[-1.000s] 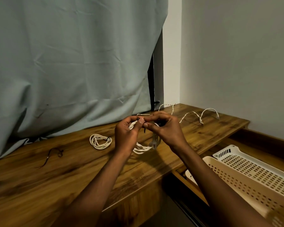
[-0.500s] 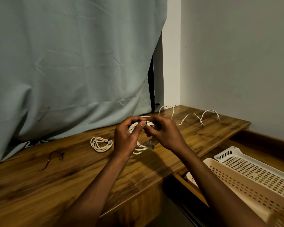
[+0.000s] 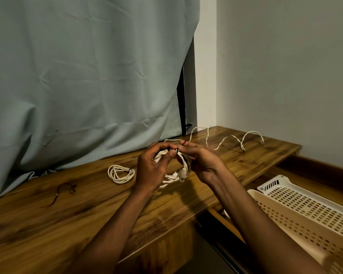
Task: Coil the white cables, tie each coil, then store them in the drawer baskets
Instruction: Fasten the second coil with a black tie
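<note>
White cable coil (image 3: 176,169) hangs between both hands just above the table (image 3: 48,224), its loops bunched at the top where the fingers meet. The left hand (image 3: 153,169) curls round the top of the bundle, thumb pressed across the strands; the right hand (image 3: 201,162) pinches a thin dark tie (image 3: 177,150) at the same spot, one end of it poking up past the fingertips. So each grip is closed, one on the coil, one on the tie.

The cable looks light and limp (the loops sag and a connector dangles at the bottom), so it will likely spring loose unless held right at the gathered crossing.

Further out, a finished coil (image 3: 120,174) lies on the table to the left, a spare dark tie (image 3: 63,192) beyond it, and an uncoiled white cable (image 3: 226,140) snakes along the far edge. Two perforated baskets (image 3: 305,210) sit in the open drawer at the right.
</note>
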